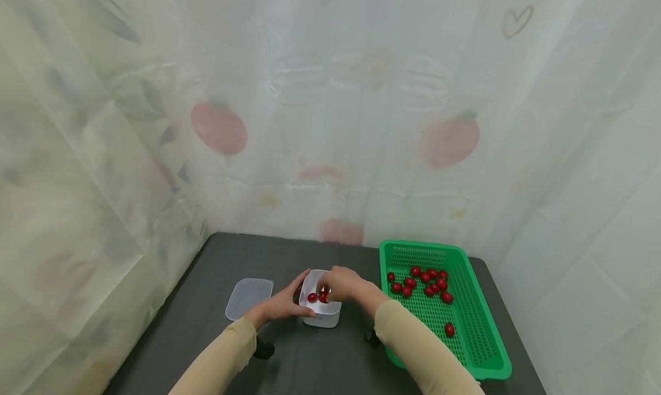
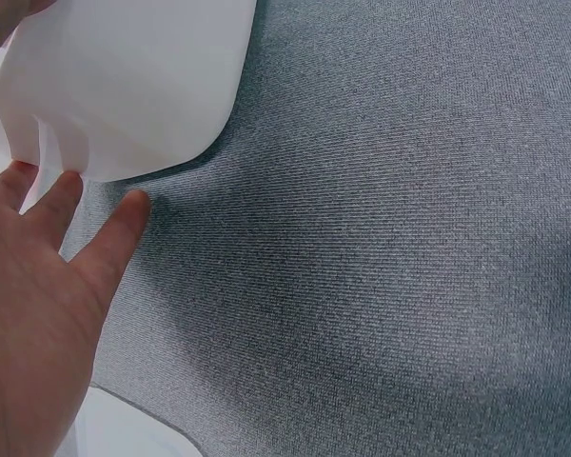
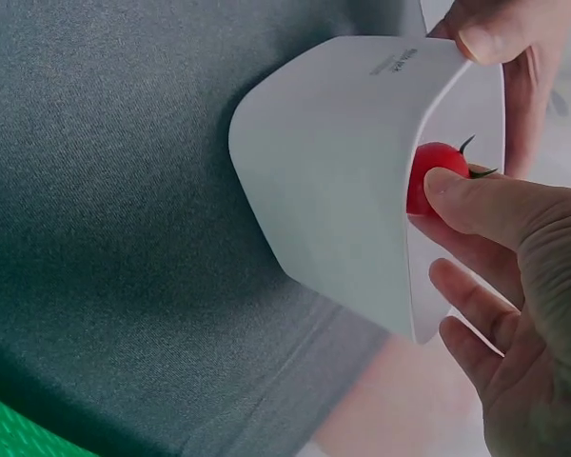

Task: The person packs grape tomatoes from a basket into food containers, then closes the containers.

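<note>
Right fingers: the right hand (image 1: 343, 283) pinches a red cherry tomato (image 3: 428, 183) with a green stem between thumb and fingers, at the mouth of the container.
Left fingers: the left hand (image 1: 284, 304) has its fingers spread against the container's side, thumb at the rim, steadying it.
White container: lower centre of the head view, uncovered, its wall (image 1: 321, 322) bare; red shows inside, but the right hand covers part, so I cannot count what lies within, and one red spot may be the pinched tomato.
Clear lid (image 1: 250, 297): off the container, flat on the dark table (image 1: 206, 309) to its left in the head view.
Green basket (image 1: 488, 326): lower right of the head view, holding a cluster of loose tomatoes (image 1: 431, 283), one lying apart below them.
Progress: apparently early; the container is open and seems barely filled. Most tomatoes remain in the basket, and the lid is not yet on.
</note>
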`<state>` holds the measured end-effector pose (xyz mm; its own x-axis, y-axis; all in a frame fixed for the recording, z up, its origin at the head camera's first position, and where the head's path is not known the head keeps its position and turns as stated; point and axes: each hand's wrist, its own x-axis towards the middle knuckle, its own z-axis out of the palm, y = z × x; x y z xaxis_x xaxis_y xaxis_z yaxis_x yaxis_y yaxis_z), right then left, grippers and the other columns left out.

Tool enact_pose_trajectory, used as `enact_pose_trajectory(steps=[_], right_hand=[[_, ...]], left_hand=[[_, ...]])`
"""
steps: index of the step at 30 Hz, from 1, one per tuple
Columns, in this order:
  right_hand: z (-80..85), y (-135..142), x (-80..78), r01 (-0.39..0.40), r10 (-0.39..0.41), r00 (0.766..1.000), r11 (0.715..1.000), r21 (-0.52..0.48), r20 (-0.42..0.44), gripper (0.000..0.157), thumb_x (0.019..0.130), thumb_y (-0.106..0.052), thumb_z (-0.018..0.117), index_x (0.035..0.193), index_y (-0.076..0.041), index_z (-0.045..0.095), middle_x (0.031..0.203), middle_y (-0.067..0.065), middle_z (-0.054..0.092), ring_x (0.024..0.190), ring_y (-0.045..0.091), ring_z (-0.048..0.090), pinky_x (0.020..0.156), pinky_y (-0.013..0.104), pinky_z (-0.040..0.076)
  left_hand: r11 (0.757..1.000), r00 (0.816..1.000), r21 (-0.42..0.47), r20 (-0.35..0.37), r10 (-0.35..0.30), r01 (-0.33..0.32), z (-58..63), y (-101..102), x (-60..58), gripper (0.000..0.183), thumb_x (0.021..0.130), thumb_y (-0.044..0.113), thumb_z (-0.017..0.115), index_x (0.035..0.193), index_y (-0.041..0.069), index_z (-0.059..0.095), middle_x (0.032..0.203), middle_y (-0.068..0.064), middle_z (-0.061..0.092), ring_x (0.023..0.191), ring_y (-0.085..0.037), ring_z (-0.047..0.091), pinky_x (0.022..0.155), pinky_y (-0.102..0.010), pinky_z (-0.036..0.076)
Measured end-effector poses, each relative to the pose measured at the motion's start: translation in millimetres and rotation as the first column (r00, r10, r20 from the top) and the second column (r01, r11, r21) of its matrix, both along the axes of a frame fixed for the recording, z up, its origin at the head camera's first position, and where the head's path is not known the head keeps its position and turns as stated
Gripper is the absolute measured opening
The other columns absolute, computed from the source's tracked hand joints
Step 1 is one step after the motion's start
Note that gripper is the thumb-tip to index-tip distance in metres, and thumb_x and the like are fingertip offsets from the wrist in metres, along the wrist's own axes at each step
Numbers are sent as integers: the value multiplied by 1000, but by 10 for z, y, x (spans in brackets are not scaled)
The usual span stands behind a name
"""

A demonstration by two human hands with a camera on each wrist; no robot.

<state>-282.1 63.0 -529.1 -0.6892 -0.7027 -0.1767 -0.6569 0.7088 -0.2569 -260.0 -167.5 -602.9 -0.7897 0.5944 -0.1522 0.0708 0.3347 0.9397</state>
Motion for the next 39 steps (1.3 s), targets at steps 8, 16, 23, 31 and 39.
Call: enact_pose_trajectory(steps=[8, 16, 23, 31, 39], right_hand=[[-8, 18, 36, 2, -1, 999, 1000, 23, -43, 26, 92, -18, 77, 118, -23, 79, 106, -8, 73, 94, 11, 56, 85, 31, 50], [88, 208, 69, 12, -19, 993, 998, -62, -118, 27, 94, -20, 75, 120, -24, 78, 105, -9, 73, 99, 13, 56, 86, 33, 50], [203, 584, 87, 6, -28, 987, 991, -137, -160, 25, 95, -17, 74, 119, -21, 78, 108, -7, 74, 106, 18, 58, 91, 40, 50], [336, 1183, 175, 52, -87, 980, 980, -192, -180, 25, 94, -16, 76, 119, -19, 77, 112, -6, 74, 110, 21, 60, 89, 41, 51], [363, 1745, 246, 136, -174, 971, 966, -219, -165, 25, 95, -11, 73, 119, -17, 76, 113, 0, 74, 116, 30, 58, 89, 48, 51]], left_hand=[[1000, 1000, 17, -1, -3, 3, -35, -3, -16, 111, 89, 21, 83, 166, 24, 2, 169, -17, 12, 151, -38, 23, 112, -59, 33], [1000, 1000, 29, 7, 7, -7, -75, -6, -4, 110, 90, 15, 81, 166, 18, 1, 167, -20, 16, 144, -39, 32, 112, -57, 33], [999, 1000, 14, 1, 31, -31, -96, 30, -25, 112, 88, 18, 84, 166, 17, 4, 166, -20, 18, 146, -41, 29, 114, -61, 29], [998, 999, -38, -26, 46, -47, -117, 41, -65, 114, 85, 24, 86, 166, 16, 6, 166, -21, 19, 148, -44, 27, 112, -65, 29], [998, 998, -48, -43, 47, -49, -103, 74, -108, 113, 86, 26, 85, 166, 17, 6, 166, -20, 17, 149, -42, 23, 113, -65, 25]])
